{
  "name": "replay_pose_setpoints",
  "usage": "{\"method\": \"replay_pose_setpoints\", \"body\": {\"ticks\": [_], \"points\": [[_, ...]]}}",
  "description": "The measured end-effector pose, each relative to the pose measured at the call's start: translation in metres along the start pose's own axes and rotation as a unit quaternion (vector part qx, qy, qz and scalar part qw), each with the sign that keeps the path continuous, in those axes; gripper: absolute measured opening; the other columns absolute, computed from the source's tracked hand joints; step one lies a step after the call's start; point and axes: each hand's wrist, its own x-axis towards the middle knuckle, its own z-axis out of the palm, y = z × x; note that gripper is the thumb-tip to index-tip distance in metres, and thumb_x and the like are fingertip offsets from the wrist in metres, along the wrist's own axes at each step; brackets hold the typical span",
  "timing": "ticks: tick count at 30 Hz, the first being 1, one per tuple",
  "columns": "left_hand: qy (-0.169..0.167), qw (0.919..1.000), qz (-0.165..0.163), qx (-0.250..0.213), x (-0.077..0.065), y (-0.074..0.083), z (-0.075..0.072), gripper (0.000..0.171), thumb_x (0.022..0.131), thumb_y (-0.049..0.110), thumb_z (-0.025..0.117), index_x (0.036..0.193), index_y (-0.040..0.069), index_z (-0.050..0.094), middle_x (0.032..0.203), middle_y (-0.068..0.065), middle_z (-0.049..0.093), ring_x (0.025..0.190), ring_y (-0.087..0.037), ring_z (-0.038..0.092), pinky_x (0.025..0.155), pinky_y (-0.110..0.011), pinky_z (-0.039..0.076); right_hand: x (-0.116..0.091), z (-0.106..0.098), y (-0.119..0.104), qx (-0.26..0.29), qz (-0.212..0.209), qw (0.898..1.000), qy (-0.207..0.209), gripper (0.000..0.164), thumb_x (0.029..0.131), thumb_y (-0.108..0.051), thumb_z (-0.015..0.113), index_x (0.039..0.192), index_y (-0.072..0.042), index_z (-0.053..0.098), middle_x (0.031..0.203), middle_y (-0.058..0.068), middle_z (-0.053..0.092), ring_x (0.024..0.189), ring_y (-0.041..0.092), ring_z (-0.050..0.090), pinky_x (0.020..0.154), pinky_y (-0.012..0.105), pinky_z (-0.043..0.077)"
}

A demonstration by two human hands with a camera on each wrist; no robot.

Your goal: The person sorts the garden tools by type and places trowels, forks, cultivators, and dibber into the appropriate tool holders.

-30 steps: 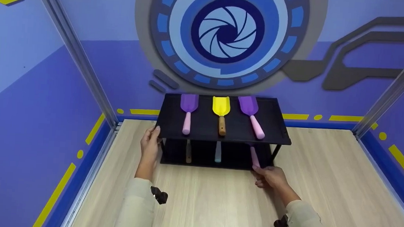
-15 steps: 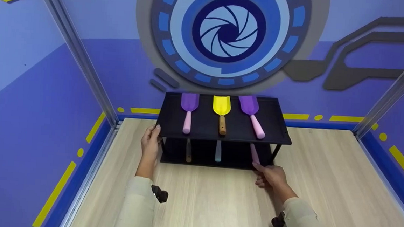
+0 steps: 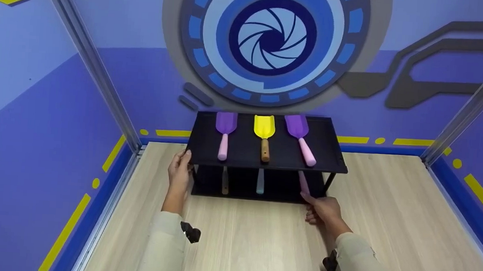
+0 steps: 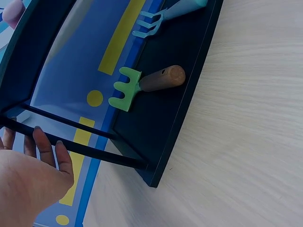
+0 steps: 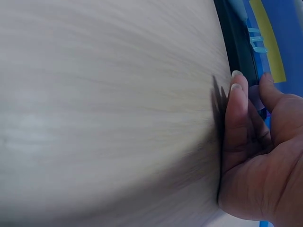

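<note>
A black two-tier shelf [image 3: 244, 150] stands against the back wall. My left hand [image 3: 178, 171] holds its left side, thumb at the top board's edge and fingers by the side post. At the lower tier's front right, my right hand [image 3: 324, 209] pinches the end of a pink handle [image 3: 303, 182]; that tool's head is hidden. Beside it lie a blue hand rake [image 4: 177, 10] and a green hand rake [image 4: 162, 79] with a brown handle. On top rest a left purple scoop [image 3: 226, 123], a yellow scoop [image 3: 264, 126] and a right purple scoop [image 3: 297, 126].
The wooden tabletop [image 3: 243, 244] extends in front of the shelf and to both sides. Blue and purple printed panels [image 3: 131, 78] enclose it at the back and sides. Metal posts [image 3: 91, 59] stand at the back corners.
My right hand has moved slightly toward the shelf, and the pink handle sits a little deeper on the lower tier. My left hand keeps its place.
</note>
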Motion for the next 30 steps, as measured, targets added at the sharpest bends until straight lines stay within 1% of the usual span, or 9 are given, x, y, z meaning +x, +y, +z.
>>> {"method": "replay_pose_setpoints", "body": {"ticks": [4,9,12,15,20,23,25,27,30], "points": [[0.003,1.0,0.0,0.007,-0.0014,-0.0006,0.0004,0.038,0.112,0.038,0.055,0.139,0.012,0.063,0.105,0.011,0.063,0.103,-0.017,0.058,0.106,-0.048,0.044,0.0021,-0.0007,0.0018,-0.005,0.006,1.0,0.0,0.059,0.087,-0.05,0.088,0.082,0.006,0.071,0.06,0.006,0.069,0.051,0.017,0.07,0.05,0.033,0.06],[-0.008,1.0,-0.002,0.004,-0.0011,-0.0004,0.0009,0.038,0.113,0.039,0.054,0.139,0.013,0.062,0.11,0.01,0.062,0.11,-0.019,0.057,0.112,-0.05,0.043,0.0043,-0.0019,0.0034,-0.024,0.006,1.0,0.013,0.063,0.086,-0.057,0.086,0.083,0.004,0.071,0.06,0.004,0.069,0.051,0.015,0.07,0.052,0.033,0.062],[-0.01,0.9999,-0.004,-0.001,-0.0009,-0.0003,0.0007,0.038,0.112,0.04,0.054,0.137,0.013,0.062,0.113,0.008,0.062,0.112,-0.019,0.056,0.114,-0.051,0.042,0.0039,-0.002,0.004,-0.021,0.005,1.0,0.01,0.063,0.086,-0.058,0.085,0.084,0.004,0.07,0.061,0.004,0.068,0.052,0.016,0.07,0.053,0.033,0.062],[-0.01,0.9999,-0.006,-0.003,-0.0012,-0.0008,-0.0001,0.037,0.112,0.04,0.055,0.137,0.013,0.062,0.113,0.009,0.062,0.11,-0.017,0.056,0.113,-0.05,0.042,0.0027,-0.0017,0.0047,-0.013,0.001,1.0,0.002,0.064,0.088,-0.057,0.085,0.085,0.005,0.07,0.06,0.005,0.068,0.052,0.016,0.07,0.052,0.033,0.062],[-0.01,0.9998,-0.015,-0.007,-0.001,0.0003,-0.0058,0.037,0.112,0.037,0.054,0.138,0.012,0.062,0.109,0.011,0.062,0.107,-0.015,0.055,0.11,-0.048,0.041,0.0038,0.0028,0.0026,-0.018,-0.002,1.0,0.01,0.064,0.088,-0.057,0.084,0.081,0.005,0.071,0.058,0.005,0.068,0.049,0.016,0.069,0.05,0.033,0.061],[-0.006,0.9998,-0.016,-0.013,0.0007,0.0019,-0.0067,0.035,0.113,0.034,0.054,0.137,0.01,0.062,0.104,0.01,0.06,0.104,-0.019,0.055,0.105,-0.048,0.042,0.0047,0.0038,0.0011,-0.027,-0.006,1.0,0.008,0.065,0.088,-0.06,0.083,0.081,0.004,0.073,0.058,0.005,0.069,0.049,0.016,0.069,0.051,0.034,0.061],[-0.009,0.9997,-0.016,-0.016,0.0017,0.0031,-0.0059,0.034,0.113,0.032,0.054,0.136,0.009,0.062,0.101,0.008,0.06,0.103,-0.021,0.055,0.104,-0.049,0.042,0.005,0.0031,0.0006,-0.031,-0.008,0.999,0.008,0.065,0.089,-0.06,0.082,0.081,0.004,0.073,0.058,0.005,0.069,0.048,0.016,0.07,0.051,0.034,0.061],[-0.014,0.9995,-0.019,-0.018,0.0013,0.0044,-0.0041,0.035,0.113,0.032,0.054,0.137,0.009,0.062,0.102,0.008,0.06,0.105,-0.022,0.055,0.107,-0.05,0.042,0.0046,0.0015,0.0008,-0.036,-0.01,0.999,0.007,0.065,0.09,-0.06,0.081,0.081,0.004,0.073,0.058,0.005,0.07,0.048,0.015,0.07,0.051,0.033,0.061],[-0.016,0.9995,-0.02,-0.019,-0.0011,0.0054,-0.0012,0.036,0.112,0.034,0.054,0.138,0.01,0.061,0.106,0.009,0.061,0.107,-0.019,0.054,0.113,-0.053,0.04,0.0047,-0.0005,0.0012,-0.041,-0.01,0.999,0.006,0.064,0.091,-0.059,0.08,0.081,0.005,0.073,0.059,0.005,0.07,0.048,0.015,0.07,0.051,0.033,0.061]]}}
